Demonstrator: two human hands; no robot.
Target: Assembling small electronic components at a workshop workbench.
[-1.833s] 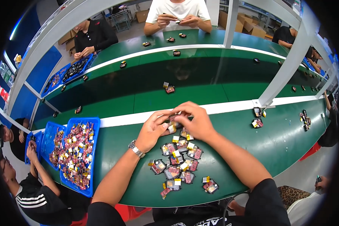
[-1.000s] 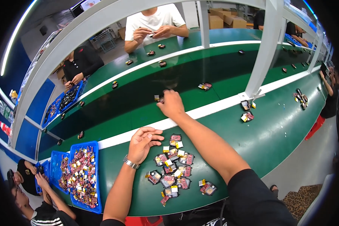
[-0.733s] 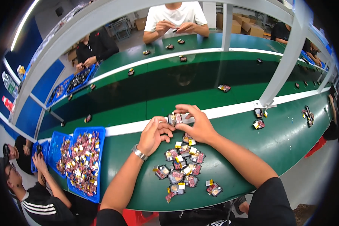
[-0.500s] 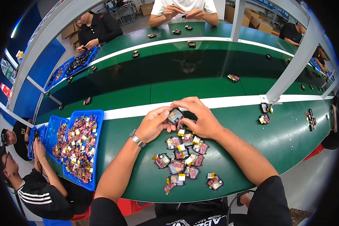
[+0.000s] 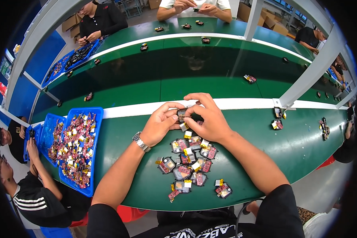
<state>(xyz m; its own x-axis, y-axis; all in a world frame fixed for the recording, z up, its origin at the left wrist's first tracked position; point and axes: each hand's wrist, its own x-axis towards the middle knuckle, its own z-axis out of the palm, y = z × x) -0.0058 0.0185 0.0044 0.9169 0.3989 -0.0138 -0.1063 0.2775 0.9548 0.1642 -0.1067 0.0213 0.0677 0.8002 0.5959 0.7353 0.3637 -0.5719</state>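
A small black plastic casing (image 5: 181,112) is held in my left hand (image 5: 159,123), its fingers and thumb closed around the edges. My right hand (image 5: 206,121) pinches a small circuit board (image 5: 186,116), mostly hidden by the fingertips, at the casing's opening. Below the fingers shows a silver battery (image 5: 183,127) with yellow tape. Just nearer to me than both hands lies a cluster of similar open casings (image 5: 182,172) with red circuit boards and silver batteries. One more casing (image 5: 223,190) lies apart at the cluster's near right.
Blue trays (image 5: 92,158) of red boards with batteries stand on the green table (image 5: 258,158) at left. A white rail (image 5: 242,104) runs behind my hands, with a green belt (image 5: 210,85) beyond carrying scattered casings. Grey posts (image 5: 305,79) rise at right. Co-workers (image 5: 31,194) sit around.
My right hand has shifted from beside the casing to a pinch at its opening. The casing has tilted in my left hand. The whole view has shifted slightly.
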